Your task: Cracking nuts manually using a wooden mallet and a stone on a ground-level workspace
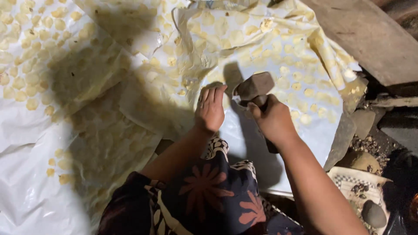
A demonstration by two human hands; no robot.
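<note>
My right hand (272, 118) grips the handle of a heavy mallet (254, 87), its blocky head raised just above a white plastic sheet (244, 135). My left hand (210, 108) rests flat on the sheet beside the mallet head, fingers together and pointing away from me. Several flattened pale yellow discs (305, 93) dot the sheet around both hands. My knee in dark patterned cloth (213, 191) lies below the hands.
More white sheets covered with yellow discs (35, 65) spread to the left and far side. A wooden plank (370, 35) runs along the upper right. Flat stones (344, 135), a round stone (373, 213) and a woven tray (357, 180) sit at right.
</note>
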